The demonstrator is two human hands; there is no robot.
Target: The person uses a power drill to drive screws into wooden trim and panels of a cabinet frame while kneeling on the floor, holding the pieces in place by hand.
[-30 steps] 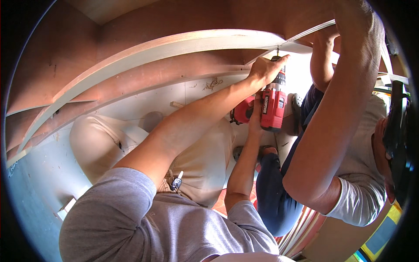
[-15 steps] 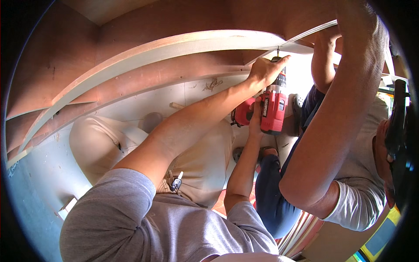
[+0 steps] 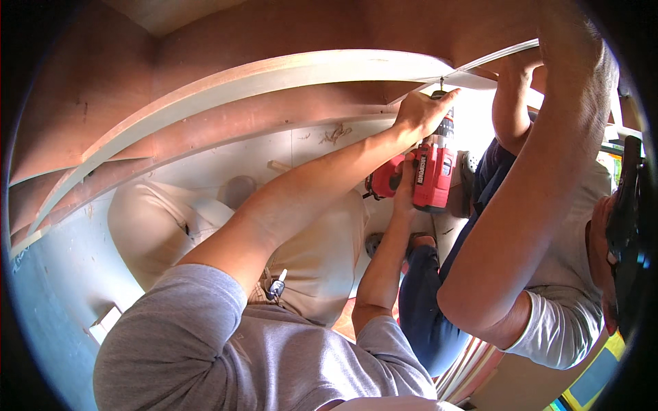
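Observation:
A red and black cordless drill (image 3: pixel 433 177) points upward, its thin bit (image 3: pixel 442 83) meeting the underside of a pale wooden strip (image 3: pixel 329 72) where it joins a crosspiece. My left hand (image 3: pixel 419 115) is closed about the front of the drill by the chuck, with one digit stretched past it. Lower down, my right hand (image 3: pixel 405 183) wraps around the drill's handle; part of its fingers is hidden behind the red body. The bit's very tip is too small to make out.
Close on the right, a co-worker's raised arm (image 3: pixel 531 198) reaches to the crosspiece (image 3: pixel 497 55), the other arm (image 3: pixel 510 103) behind it. Reddish-brown panels (image 3: pixel 274 34) rise beyond the strip. A wood offcut (image 3: pixel 279 166) lies on the floor near my knees (image 3: pixel 151 226).
The drill and both my hands sit very slightly farther right and lower in the picture, as does the wooden strip. My hold on the drill looks the same.

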